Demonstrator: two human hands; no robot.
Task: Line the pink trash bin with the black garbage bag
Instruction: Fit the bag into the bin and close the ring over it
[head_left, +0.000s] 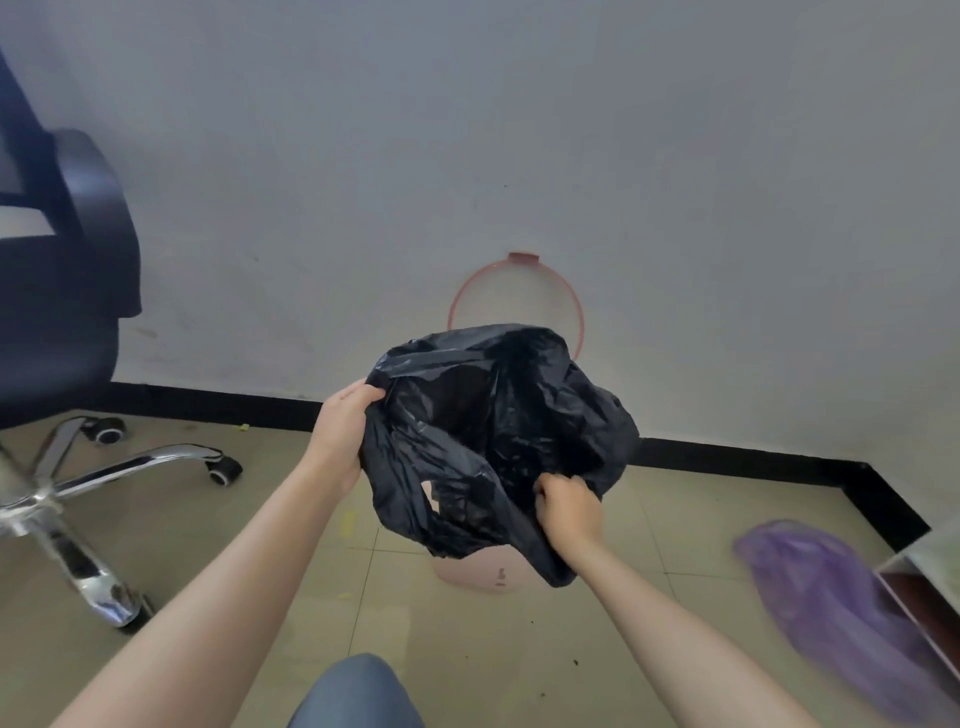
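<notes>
A: What is seen along the wall (519, 130)?

B: A tiled floor (218, 561) is met by a black skirting strip (737, 457). An office chair (57, 291) is stood at the floor's left edge, and a purple bag (831, 597) is laid near its right edge.

A: And the black garbage bag (498, 441)?

B: It is held open and crumpled over the pink trash bin (478, 571), which is stood on the floor close to the wall; only the bin's lower wall is shown beneath it. A pink ring (571, 306) is propped against the wall behind.

A: The hands?

B: The bag's left edge is gripped by the left hand (343, 436). Its near edge is pinched in the closed right hand (569, 512).
</notes>
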